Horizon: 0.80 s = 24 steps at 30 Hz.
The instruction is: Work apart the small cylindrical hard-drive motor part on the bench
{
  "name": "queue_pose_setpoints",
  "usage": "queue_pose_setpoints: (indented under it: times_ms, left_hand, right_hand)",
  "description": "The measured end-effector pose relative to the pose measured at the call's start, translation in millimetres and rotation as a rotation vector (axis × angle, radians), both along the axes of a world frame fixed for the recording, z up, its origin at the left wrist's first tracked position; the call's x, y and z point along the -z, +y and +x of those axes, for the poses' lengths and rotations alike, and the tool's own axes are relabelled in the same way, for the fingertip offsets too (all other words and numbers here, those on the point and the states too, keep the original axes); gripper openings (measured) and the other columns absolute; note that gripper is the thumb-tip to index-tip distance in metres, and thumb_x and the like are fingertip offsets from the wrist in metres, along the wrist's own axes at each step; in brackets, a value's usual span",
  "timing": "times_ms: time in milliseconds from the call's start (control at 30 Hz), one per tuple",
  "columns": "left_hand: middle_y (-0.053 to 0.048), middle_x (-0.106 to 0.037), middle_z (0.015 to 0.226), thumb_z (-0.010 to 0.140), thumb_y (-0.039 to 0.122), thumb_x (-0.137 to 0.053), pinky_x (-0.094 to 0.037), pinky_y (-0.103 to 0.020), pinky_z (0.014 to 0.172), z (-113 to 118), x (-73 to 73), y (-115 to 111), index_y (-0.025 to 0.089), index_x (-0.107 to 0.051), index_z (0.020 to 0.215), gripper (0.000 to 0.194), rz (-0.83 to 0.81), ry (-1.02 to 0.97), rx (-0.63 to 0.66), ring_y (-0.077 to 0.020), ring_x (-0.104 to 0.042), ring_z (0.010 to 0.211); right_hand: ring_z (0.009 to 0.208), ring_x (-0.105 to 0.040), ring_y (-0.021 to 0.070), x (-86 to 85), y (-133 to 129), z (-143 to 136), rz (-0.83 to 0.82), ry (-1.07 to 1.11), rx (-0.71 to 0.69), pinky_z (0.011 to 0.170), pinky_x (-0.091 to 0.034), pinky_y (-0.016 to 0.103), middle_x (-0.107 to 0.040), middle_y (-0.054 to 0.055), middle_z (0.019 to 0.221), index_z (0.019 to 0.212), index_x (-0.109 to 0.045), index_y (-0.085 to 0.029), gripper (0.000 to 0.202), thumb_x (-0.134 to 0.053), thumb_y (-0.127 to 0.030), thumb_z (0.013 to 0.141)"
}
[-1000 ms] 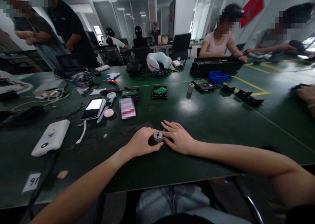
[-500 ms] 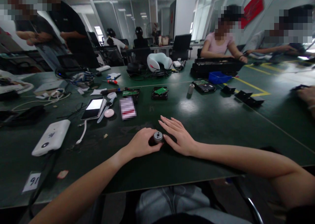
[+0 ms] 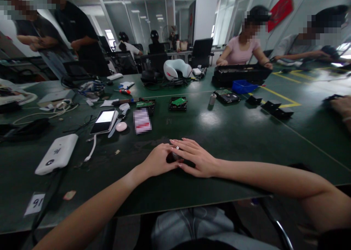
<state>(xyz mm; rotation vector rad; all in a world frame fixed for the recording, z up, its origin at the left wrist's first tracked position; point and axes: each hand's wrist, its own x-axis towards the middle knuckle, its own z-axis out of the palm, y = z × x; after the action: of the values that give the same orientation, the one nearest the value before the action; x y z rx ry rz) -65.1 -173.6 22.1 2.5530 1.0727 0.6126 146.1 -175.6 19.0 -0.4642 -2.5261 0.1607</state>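
A small cylindrical metal motor (image 3: 177,156) stands upright near the table's front edge, mostly covered by fingers. Around its left side curl the thumb and fingers of my left hand (image 3: 159,160), closed on it. My right hand (image 3: 197,157) lies over the motor's top from the right, its fingers long and close together, the thumb low beside the motor. A tiny pale ring (image 3: 177,148) shows between the right fingers, just over the motor's top. How firmly they grip it is hard to see.
A second metal cylinder (image 3: 212,99) stands farther back beside a hard drive (image 3: 227,96). Another drive with a green board (image 3: 178,103) lies ahead. At left are a phone (image 3: 104,121), a pink round case (image 3: 121,126) and a white power bank (image 3: 56,154). Co-workers sit across the table.
My right hand has moved left and down, its fingers now covering the motor's top, which was visible before. The tiny ring came with it. My left hand has stayed around the motor.
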Motion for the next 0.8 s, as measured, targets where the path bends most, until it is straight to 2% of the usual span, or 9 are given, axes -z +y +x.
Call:
queue_pose_setpoints:
  times_ms: [367,467,600,800]
  left_hand:
    - [-0.006,-0.069,0.094,0.079,0.037,-0.065,-0.049,-0.034,0.080,0.1,4.2,0.4,0.017,-0.064,0.095,0.025,0.016,-0.040,-0.006,-0.0224,-0.064,0.087]
    - [-0.006,-0.069,0.098,0.080,0.032,-0.065,-0.048,-0.034,0.081,0.1,2.9,0.0,0.018,-0.065,0.095,0.021,0.027,-0.034,0.034,-0.0220,-0.063,0.089]
    - [-0.005,-0.069,0.092,0.081,0.032,-0.064,-0.047,-0.033,0.078,2.2,-0.6,-1.8,0.017,-0.064,0.095,0.021,0.014,0.006,0.000,-0.0210,-0.062,0.083]
    - [-0.002,-0.065,0.081,0.080,0.032,-0.064,-0.044,-0.029,0.068,3.8,-3.5,-3.0,0.018,-0.062,0.090,0.018,0.044,0.005,-0.015,-0.0184,-0.059,0.073]
  right_hand:
    - [0.137,-0.032,0.0196,0.1,-1.6,-0.9,0.029,0.065,-0.022,0.113,-0.027,0.044,-0.039,0.015,0.146,0.144,-0.028,-0.015,0.058,-0.048,-0.026,0.091]
    - [0.134,-0.038,0.0184,2.4,0.5,-0.6,0.005,0.101,-0.041,0.113,-0.030,0.044,-0.044,0.012,0.143,0.142,-0.034,-0.018,0.052,-0.047,-0.021,0.092]
    - [0.122,-0.053,0.0161,7.0,4.9,-0.5,-0.081,0.251,-0.041,0.109,-0.038,0.042,-0.058,0.008,0.130,0.136,-0.043,-0.022,0.046,-0.043,-0.010,0.091]
    - [0.102,-0.065,0.0167,6.6,5.3,-3.2,-0.165,0.441,0.032,0.102,-0.046,0.041,-0.071,0.003,0.109,0.118,-0.060,-0.027,0.032,-0.054,-0.015,0.089]
